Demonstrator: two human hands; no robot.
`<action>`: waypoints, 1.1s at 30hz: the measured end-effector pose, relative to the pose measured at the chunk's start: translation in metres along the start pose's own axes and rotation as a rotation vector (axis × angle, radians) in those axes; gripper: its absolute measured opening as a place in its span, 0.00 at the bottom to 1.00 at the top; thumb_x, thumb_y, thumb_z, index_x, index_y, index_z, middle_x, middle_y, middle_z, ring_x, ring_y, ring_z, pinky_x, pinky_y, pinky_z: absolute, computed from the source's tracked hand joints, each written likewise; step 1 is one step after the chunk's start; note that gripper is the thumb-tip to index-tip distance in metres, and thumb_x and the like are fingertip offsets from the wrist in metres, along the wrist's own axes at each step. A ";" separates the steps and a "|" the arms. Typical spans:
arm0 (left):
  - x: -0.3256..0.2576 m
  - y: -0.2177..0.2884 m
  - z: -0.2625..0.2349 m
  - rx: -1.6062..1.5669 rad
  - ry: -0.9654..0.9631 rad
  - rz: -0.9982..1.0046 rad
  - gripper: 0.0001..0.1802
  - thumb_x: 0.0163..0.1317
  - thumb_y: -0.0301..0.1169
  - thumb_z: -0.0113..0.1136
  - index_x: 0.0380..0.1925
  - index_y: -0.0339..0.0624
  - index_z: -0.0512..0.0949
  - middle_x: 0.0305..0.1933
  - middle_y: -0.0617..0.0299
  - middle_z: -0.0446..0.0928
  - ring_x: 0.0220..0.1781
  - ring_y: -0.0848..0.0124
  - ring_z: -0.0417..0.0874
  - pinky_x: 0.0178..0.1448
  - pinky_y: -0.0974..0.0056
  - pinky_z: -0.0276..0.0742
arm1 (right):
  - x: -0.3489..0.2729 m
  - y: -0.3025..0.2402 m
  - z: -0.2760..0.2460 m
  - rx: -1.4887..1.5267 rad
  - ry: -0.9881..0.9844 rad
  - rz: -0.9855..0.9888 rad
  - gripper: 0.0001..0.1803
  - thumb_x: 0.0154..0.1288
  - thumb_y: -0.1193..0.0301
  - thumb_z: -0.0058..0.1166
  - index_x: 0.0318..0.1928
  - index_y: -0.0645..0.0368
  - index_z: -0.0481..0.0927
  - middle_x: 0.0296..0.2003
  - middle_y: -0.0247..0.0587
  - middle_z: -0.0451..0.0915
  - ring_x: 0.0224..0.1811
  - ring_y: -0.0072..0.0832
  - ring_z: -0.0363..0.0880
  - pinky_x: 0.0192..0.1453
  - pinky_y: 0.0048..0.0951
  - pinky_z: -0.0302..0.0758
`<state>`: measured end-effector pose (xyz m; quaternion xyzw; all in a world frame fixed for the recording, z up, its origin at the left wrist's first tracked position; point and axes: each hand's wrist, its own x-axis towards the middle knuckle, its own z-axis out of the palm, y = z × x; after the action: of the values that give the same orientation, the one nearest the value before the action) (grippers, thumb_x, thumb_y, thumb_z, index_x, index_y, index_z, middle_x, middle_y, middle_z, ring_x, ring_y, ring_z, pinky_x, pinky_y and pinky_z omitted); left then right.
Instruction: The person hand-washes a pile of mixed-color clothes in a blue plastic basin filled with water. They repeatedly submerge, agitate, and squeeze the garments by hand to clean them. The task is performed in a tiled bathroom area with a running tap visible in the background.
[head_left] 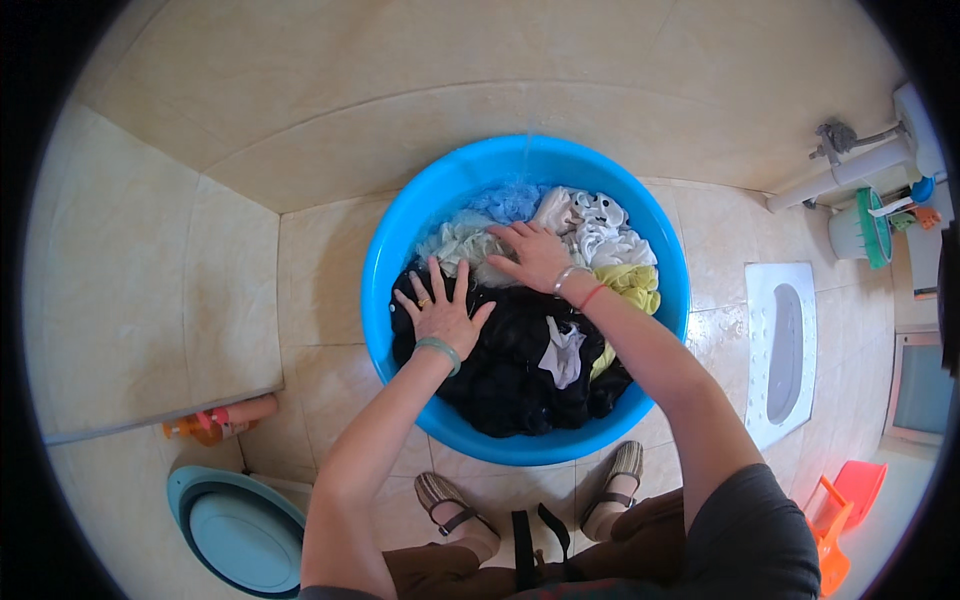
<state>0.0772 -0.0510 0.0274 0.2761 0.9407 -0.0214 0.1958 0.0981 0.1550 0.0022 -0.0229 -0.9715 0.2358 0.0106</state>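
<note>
A large round blue tub (pixel 672 300) stands on the floor before me, heaped with wet laundry. Black clothes (pixel 490 370) fill its near and left part. Toward the far side lie white clothes (pixel 608 240), a blue garment (pixel 508 203) and pale, sheer-looking cloth (pixel 455 243). A yellow garment (pixel 632 285) rests at the right, and a small light-grey cloth (pixel 563 353) on top of the black ones. My left hand (pixel 445 318) lies with spread fingers on the black clothes. My right hand (pixel 535 255), fingers apart, touches the pale cloth near the middle. Water runs down at the tub's far edge.
A tiled wall rises behind the tub. To the right are a white squat toilet (pixel 782 350), a lidded bucket (pixel 858 230) and a red dustpan-like piece (pixel 862 492). At lower left are orange-pink bottles (pixel 225 420) and a teal basin (pixel 245 540). My feet stand close to the tub.
</note>
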 end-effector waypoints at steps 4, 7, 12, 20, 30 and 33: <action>0.006 -0.002 0.009 -0.008 -0.012 -0.003 0.47 0.69 0.63 0.43 0.78 0.60 0.36 0.81 0.42 0.28 0.80 0.36 0.38 0.74 0.26 0.33 | -0.020 0.016 -0.031 -0.393 0.061 -0.098 0.33 0.70 0.40 0.41 0.70 0.38 0.67 0.69 0.39 0.67 0.74 0.44 0.57 0.72 0.58 0.54; 0.008 0.000 0.012 -0.004 0.015 0.017 0.48 0.68 0.62 0.45 0.78 0.60 0.36 0.81 0.40 0.29 0.80 0.36 0.39 0.74 0.26 0.33 | -0.030 0.043 -0.036 -0.348 -0.007 0.142 0.36 0.70 0.36 0.36 0.71 0.37 0.65 0.73 0.33 0.61 0.77 0.44 0.50 0.71 0.66 0.49; 0.006 -0.001 0.014 -0.002 0.027 0.031 0.49 0.68 0.61 0.46 0.78 0.58 0.36 0.80 0.38 0.30 0.80 0.36 0.39 0.74 0.25 0.34 | -0.029 0.042 -0.031 -0.368 -0.181 0.164 0.41 0.69 0.32 0.28 0.73 0.40 0.64 0.75 0.33 0.56 0.75 0.44 0.56 0.67 0.63 0.56; 0.006 -0.001 0.005 0.005 -0.033 0.005 0.48 0.68 0.61 0.45 0.78 0.59 0.35 0.81 0.40 0.28 0.80 0.38 0.38 0.74 0.26 0.32 | -0.012 0.048 -0.046 -0.166 -0.482 0.324 0.46 0.68 0.29 0.24 0.74 0.44 0.62 0.70 0.39 0.68 0.74 0.40 0.60 0.69 0.59 0.56; 0.007 -0.009 0.017 0.018 0.012 -0.001 0.47 0.69 0.61 0.44 0.78 0.61 0.34 0.81 0.42 0.29 0.81 0.39 0.39 0.74 0.26 0.35 | -0.080 0.034 -0.071 -0.517 -0.311 0.076 0.43 0.68 0.33 0.36 0.75 0.44 0.59 0.75 0.37 0.56 0.78 0.44 0.48 0.75 0.62 0.47; 0.007 -0.006 0.014 0.022 0.004 0.015 0.47 0.69 0.62 0.44 0.78 0.61 0.34 0.81 0.42 0.28 0.81 0.39 0.39 0.74 0.26 0.35 | -0.104 0.036 -0.089 -0.542 -0.282 0.128 0.46 0.67 0.33 0.38 0.76 0.47 0.55 0.77 0.40 0.50 0.79 0.50 0.44 0.74 0.65 0.47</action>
<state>0.0733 -0.0548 0.0109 0.2853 0.9387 -0.0298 0.1909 0.2065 0.2222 0.0643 -0.0529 -0.9874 -0.0306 -0.1457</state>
